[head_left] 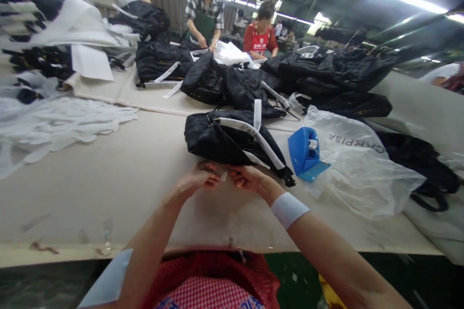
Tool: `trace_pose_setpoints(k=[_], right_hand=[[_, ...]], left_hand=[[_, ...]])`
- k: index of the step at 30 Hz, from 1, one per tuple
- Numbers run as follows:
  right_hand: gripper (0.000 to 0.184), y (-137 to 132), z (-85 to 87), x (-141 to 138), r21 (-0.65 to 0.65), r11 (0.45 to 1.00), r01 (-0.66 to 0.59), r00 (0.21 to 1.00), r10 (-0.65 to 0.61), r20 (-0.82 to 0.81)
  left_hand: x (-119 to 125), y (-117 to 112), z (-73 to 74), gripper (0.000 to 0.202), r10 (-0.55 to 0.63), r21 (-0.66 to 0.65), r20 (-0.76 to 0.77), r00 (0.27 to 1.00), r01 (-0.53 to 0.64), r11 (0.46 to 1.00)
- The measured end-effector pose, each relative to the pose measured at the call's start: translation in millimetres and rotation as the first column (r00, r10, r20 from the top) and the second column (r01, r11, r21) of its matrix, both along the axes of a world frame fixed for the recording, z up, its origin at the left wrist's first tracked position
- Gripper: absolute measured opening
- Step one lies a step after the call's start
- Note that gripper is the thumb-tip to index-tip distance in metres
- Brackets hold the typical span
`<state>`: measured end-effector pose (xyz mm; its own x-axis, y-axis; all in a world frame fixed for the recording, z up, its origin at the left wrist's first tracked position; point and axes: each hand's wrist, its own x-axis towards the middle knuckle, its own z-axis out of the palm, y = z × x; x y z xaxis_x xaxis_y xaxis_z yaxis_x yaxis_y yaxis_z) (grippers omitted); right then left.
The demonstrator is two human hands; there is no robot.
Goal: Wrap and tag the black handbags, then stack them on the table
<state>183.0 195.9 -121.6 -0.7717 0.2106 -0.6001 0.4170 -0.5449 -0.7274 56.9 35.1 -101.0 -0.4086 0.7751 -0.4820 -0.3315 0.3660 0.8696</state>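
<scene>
A black handbag (213, 137) lies on its side on the table, its strap wrapped in white covering. Just in front of it, my left hand (203, 177) is closed with curled fingers; what it pinches, if anything, is too small to make out. Close beside it, my right hand (245, 177) has its thumb and fingers pressed together at the bag's near edge. A small clear strip (224, 175) sticks out from its fingertips, between the two hands. Wide tape (290, 209) is wrapped round my right forearm, and a similar piece is on the left arm.
Right of the bag stands a blue tape dispenser (303, 153) beside a clear plastic bag (362, 174) with lettering. White strips (65, 123) are heaped at left. More black bags (206, 79) line the far side, where two co-workers (259, 41) stand.
</scene>
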Motion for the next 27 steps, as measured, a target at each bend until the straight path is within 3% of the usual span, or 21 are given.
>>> trace_pose_setpoints(k=[2, 3, 4, 5, 7, 10, 11, 12, 13, 15, 19, 24, 27], right_hand=[[0.029, -1.9, 4.1, 7.6, 0.163, 0.987, 0.011, 0.999, -0.016, 0.029], [0.026, -3.0, 7.7, 12.6, 0.316, 0.949, 0.019, 0.999, -0.031, 0.033], [0.022, -4.0, 12.5, 17.6, 0.496, 0.868, 0.031, 0.999, -0.045, 0.017], [0.018, -5.1, 18.1, 22.1, 0.672, 0.738, 0.053, 0.998, -0.052, -0.021], [0.017, -6.8, 31.1, 28.0, 0.904, 0.406, 0.13, 0.991, -0.046, -0.122], [0.026, -7.3, 48.6, 24.6, 0.979, -0.066, 0.192, 0.979, -0.062, -0.196], [0.032, -6.5, 52.4, 20.2, 0.97, -0.182, 0.161, 0.981, -0.076, -0.177], [0.037, -4.9, 54.9, 14.5, 0.959, -0.263, 0.111, 0.987, -0.088, -0.138], [0.038, -2.5, 56.2, 8.1, 0.949, -0.31, 0.059, 0.992, -0.091, -0.091], [0.028, 5.3, 57.1, -4.8, 0.949, -0.315, -0.004, 0.997, -0.073, -0.02], [0.018, 31.6, 73.1, -21.8, 0.993, -0.113, 0.037, 0.999, 0.009, -0.036], [0.035, 58.4, 145.0, -19.7, 0.99, 0.0, 0.142, 0.965, 0.22, -0.139], [0.039, 56.9, 184.6, -7.0, 0.983, 0.145, 0.115, 0.94, 0.304, -0.155]], left_hand=[[-9.4, -7.9, 8.6, 0.029, 0.069, 0.016, -0.197, 0.978, -0.067, 0.998], [-14.5, -9.8, 12.8, 0.03, 0.088, 0.044, -0.293, 0.952, -0.078, 0.996], [-19.5, -10.2, 16.7, 0.032, 0.095, 0.073, -0.377, 0.921, -0.073, 0.995], [-24.2, -9.1, 20.2, 0.032, 0.093, 0.096, -0.448, 0.889, -0.056, 0.994], [-32.0, -3.3, 26.2, 0.031, 0.078, 0.116, -0.537, 0.84, -0.018, 0.993], [-40.1, 9.2, 34.5, 0.03, 0.062, 0.134, -0.541, 0.839, 0.014, 0.991], [-42.2, 13.3, 37.4, 0.03, 0.066, 0.146, -0.525, 0.849, 0.013, 0.989], [-44.3, 17.2, 40.4, 0.03, 0.072, 0.154, -0.513, 0.856, 0.01, 0.988], [-46.4, 20.7, 43.6, 0.03, 0.078, 0.159, -0.508, 0.858, 0.005, 0.987], [-51.2, 27.0, 50.6, 0.029, 0.088, 0.171, -0.515, 0.853, 0.002, 0.985], [-62.5, 34.8, 70.9, 0.027, 0.121, 0.255, -0.526, 0.842, 0.02, 0.967], [-63.0, 24.9, 115.0, 0.022, 0.256, 0.482, -0.621, 0.741, 0.103, 0.87], [-44.8, 5.1, 137.3, 0.019, 0.303, 0.529, -0.743, 0.597, 0.245, 0.812]])
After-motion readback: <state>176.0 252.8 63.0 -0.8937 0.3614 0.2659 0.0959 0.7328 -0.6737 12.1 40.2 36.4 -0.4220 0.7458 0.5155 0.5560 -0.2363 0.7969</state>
